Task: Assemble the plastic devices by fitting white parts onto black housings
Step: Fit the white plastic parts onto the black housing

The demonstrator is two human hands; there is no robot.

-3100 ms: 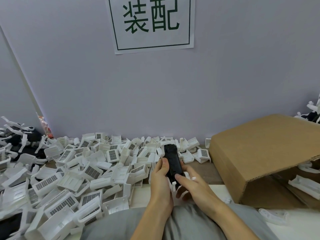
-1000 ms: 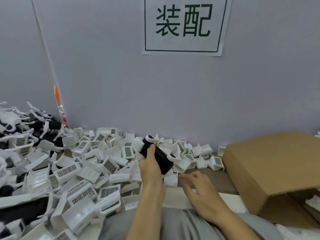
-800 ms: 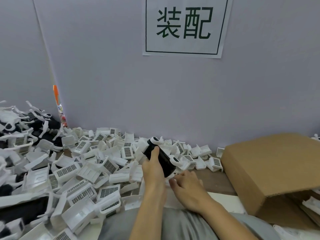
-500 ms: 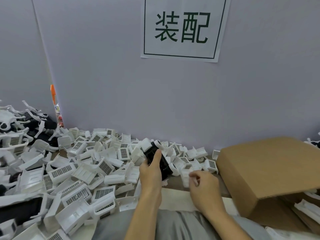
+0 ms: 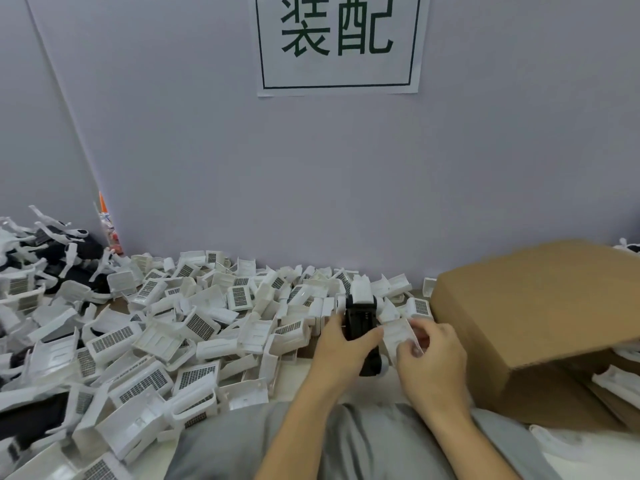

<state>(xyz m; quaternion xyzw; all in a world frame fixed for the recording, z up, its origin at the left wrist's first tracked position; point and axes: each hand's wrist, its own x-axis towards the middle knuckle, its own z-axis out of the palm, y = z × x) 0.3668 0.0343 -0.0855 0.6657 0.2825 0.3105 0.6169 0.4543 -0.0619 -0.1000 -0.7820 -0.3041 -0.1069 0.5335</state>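
Centrally, the left hand [image 5: 341,344] grips the black housing [image 5: 360,317]; the right hand [image 5: 431,355] pinches a white part [image 5: 398,332] beside it. White parts [image 5: 180,327] crowd nine o'clock; a cardboard box [image 5: 540,306] flanks three o'clock.

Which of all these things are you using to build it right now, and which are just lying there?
In use:
left hand gripping the black plastic housing
right hand pinching a small white plastic part

Lying about:
heap of white grilled plastic parts
brown cardboard box
paper wall sign
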